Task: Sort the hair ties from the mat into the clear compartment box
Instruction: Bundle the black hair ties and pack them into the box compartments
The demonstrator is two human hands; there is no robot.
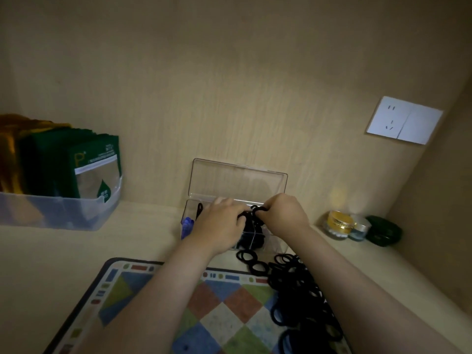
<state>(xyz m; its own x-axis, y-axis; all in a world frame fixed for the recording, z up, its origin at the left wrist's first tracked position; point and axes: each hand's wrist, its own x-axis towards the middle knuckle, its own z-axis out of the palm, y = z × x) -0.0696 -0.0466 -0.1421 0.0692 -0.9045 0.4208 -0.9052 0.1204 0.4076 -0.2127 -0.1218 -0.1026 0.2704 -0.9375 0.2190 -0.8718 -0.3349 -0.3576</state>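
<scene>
Left of the clear compartment box [273, 243] sits a bin [58, 213] of green packets [76, 159], jars [337, 224] to its right; both hands hide most compartments. Right hand [283, 215] and left hand [219, 226], fingers curled, pinch one black bunch [249, 214] over the box; loose hair ties [298, 287] heap on the mat [120, 287].

My view: left, translucent bin [51, 213] of green packets [76, 162]; right, wall socket [404, 120], gold-lidded jar [338, 223], dark green case [383, 229].
</scene>
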